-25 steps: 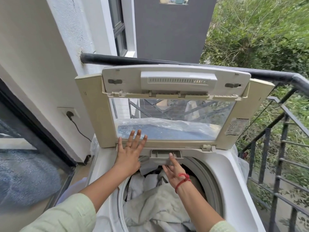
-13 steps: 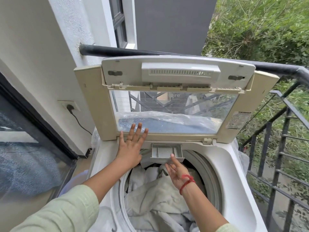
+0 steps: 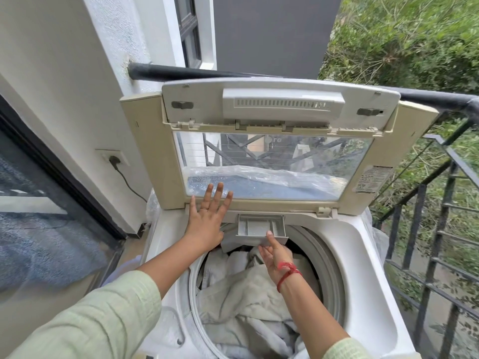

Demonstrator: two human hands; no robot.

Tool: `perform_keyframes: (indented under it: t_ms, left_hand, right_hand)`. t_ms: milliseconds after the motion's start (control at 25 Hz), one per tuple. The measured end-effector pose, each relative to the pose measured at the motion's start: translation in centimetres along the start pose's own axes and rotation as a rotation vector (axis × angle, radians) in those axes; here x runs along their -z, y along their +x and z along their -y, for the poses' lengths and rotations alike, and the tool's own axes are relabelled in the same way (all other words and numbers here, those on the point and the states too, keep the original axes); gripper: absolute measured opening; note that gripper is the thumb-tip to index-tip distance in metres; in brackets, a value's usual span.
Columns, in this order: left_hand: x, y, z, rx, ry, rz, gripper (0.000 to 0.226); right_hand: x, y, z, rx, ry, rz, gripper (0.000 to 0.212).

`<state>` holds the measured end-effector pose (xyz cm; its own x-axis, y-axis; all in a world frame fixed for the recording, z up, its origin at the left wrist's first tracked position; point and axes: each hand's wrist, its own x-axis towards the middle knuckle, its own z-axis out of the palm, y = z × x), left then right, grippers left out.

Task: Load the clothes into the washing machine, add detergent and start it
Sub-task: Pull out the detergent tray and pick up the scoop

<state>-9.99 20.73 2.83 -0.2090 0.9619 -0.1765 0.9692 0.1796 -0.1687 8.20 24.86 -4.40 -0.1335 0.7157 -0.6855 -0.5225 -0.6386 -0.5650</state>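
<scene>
Now the detergent drawer (image 3: 259, 228) sticks out of the back rim of the washing machine (image 3: 363, 255), just under the hinge of the raised lid (image 3: 153, 151). It lies wider than deep, its long axis running left to right and its open front pointing toward the person, over the drum. Its inner compartments face up. The right hand (image 3: 274, 255) pinches the drawer's front lip, thumb on top and fingers curled beneath; a red thread (image 3: 287, 273) circles that wrist. The left hand (image 3: 207, 221) presses flat, fingers spread and straight, against the lid's lower frame. Pale clothes (image 3: 246, 301) fill the drum below. A second ago the drawer was barely out; it has since slid farther forward, while the left hand has kept its place. Beyond, a black railing (image 3: 440, 99) borders the balcony.
</scene>
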Motion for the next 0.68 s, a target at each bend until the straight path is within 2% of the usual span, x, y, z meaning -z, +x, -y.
perform_keyframes:
  t_ms: [200,360,480,560,600,680]
  left_hand:
    - [-0.4,0.2,-0.2,0.001,0.001,-0.011,0.106]
    - [-0.6,0.1,-0.2,-0.005,-0.013,-0.05,0.104]
    - [0.0,-0.6,0.0,-0.042,-0.092,-0.082,0.099]
    - [0.2,-2.3,0.0,-0.05,-0.188,-0.11,0.093]
    - [0.2,-3.5,-0.1,-0.041,-0.258,-0.136,0.09]
    - [-0.4,-6.8,-0.1,-0.004,-0.402,-0.205,0.082]
  right_hand:
    - [0.6,0.6,-0.5,0.027,-0.025,0.027,0.033]
    - [1.0,0.8,-0.3,-0.024,-0.051,0.053,0.043]
    - [2.0,-1.5,0.5,-0.043,-0.275,0.037,0.053]
    - [3.4,-4.3,0.3,0.121,-0.504,-0.042,0.043]
    - [4.1,-5.8,0.1,0.273,-0.651,-0.046,0.032]
    - [5.2,-8.7,-0.2,0.668,-1.02,0.081,0.017]
